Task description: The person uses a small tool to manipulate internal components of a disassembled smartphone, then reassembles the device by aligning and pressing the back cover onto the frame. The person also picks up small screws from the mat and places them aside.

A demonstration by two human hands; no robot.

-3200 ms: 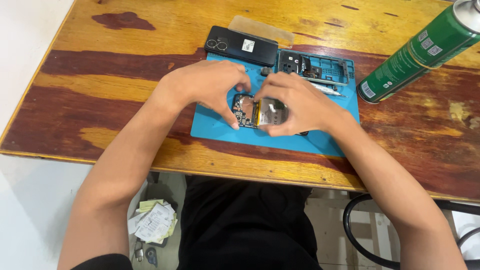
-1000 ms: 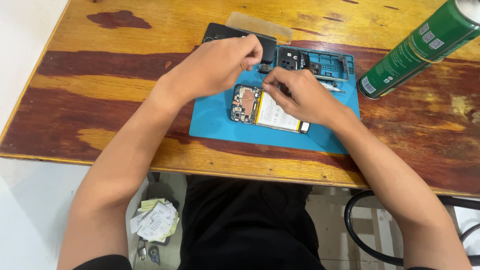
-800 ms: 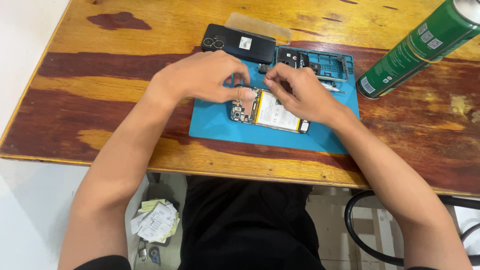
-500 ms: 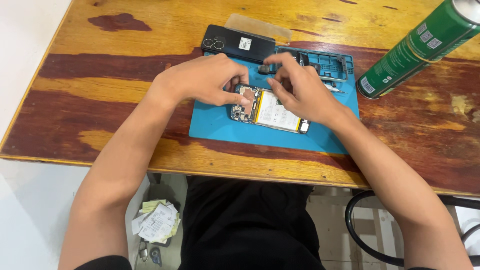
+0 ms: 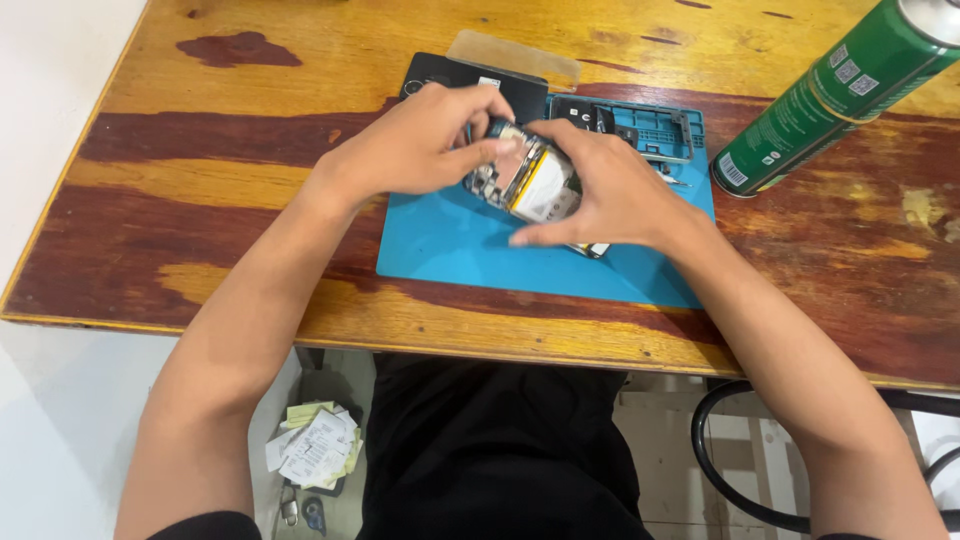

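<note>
An opened phone body (image 5: 530,182), showing its circuit board and pale battery, is lifted and tilted above the blue work mat (image 5: 450,250). My left hand (image 5: 415,145) grips its left end with fingers curled over the top edge. My right hand (image 5: 610,190) holds its right side, thumb stretched underneath. A black phone back cover (image 5: 440,72) lies on the table just beyond my left hand.
A green spray can (image 5: 840,90) lies tilted at the right of the wooden table (image 5: 200,200). The mat's far tray section (image 5: 660,125) holds small parts. A clear plastic piece (image 5: 510,55) lies behind the cover. Papers lie on the floor below.
The phone body lay flat on the mat a second ago; both hands have closed on it and raised it off the mat, tilted.
</note>
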